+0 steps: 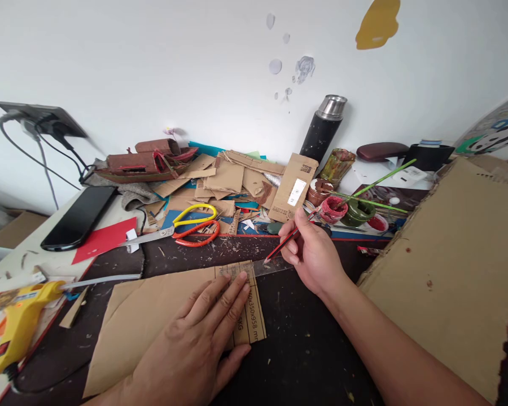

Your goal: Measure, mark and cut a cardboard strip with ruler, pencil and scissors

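Note:
My left hand [207, 327] lies flat on a piece of brown cardboard [152, 304], fingers stretched over the end with printed lines and numbers. In my right hand [313, 248] a red and black pencil [283, 245] is gripped between thumb and fingers. Its tip points down and left, just past the cardboard's far right corner. A clear strip that looks like a ruler [273, 268] reaches from that corner to beneath my right hand. Whether the pencil tip touches it, I cannot tell.
Scissors [195, 225], a phone [80, 217] and a yellow glue gun [21, 321] lie leftward. Behind are cardboard scraps [224, 175], a model boat [148, 160], paint jars [334, 208] and a black flask [324, 127]. A large cardboard sheet [449, 270] stands at right.

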`<state>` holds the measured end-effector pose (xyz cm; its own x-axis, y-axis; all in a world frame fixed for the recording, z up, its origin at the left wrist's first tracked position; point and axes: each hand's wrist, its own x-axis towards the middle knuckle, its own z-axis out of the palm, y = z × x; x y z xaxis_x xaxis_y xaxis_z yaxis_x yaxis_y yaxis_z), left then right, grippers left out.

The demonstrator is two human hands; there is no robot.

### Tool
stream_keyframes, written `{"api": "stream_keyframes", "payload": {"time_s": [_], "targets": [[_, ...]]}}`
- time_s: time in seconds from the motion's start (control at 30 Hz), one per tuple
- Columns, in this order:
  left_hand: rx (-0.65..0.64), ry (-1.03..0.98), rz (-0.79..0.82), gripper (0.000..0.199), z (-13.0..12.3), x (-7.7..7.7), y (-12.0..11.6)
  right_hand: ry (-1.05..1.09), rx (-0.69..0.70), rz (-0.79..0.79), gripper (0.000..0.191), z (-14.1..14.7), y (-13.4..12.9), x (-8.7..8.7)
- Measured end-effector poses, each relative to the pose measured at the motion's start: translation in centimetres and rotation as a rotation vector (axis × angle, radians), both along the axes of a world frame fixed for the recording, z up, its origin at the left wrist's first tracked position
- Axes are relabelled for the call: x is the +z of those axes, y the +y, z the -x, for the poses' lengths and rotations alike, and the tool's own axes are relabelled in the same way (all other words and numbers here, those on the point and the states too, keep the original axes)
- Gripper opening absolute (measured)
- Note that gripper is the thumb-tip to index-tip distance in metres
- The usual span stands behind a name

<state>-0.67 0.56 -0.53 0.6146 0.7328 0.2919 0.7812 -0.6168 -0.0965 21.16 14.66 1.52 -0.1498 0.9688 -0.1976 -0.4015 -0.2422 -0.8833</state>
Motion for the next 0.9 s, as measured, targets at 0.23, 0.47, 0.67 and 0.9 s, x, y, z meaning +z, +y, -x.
{"api": "stream_keyframes", "payload": {"time_s": [0.23, 0.47, 0.67, 0.9], "targets": [[0.006, 0.002, -0.006, 0.062, -0.03, -0.02, 0.20, -0.007, 0.014, 0.039, 0.064, 0.00, -0.21, 0.24], [-0.002, -0.005, -0.004, 0.063, 0.03, 0.04, 0.05, -0.031, 0.016, 0.040, 0.064, 0.08, -0.35, 0.54], [0.005, -0.004, 0.002, 0.065, 0.02, -0.25, 0.01, -0.070, 0.029, 0.026, 0.067, 0.06, -0.26, 0.29], [0.015, -0.027, -0.003, 0.063, -0.16, -0.35, -0.13, -0.083, -0.009, 0.018, 0.067, 0.45, 0.10, 0.46]]}}
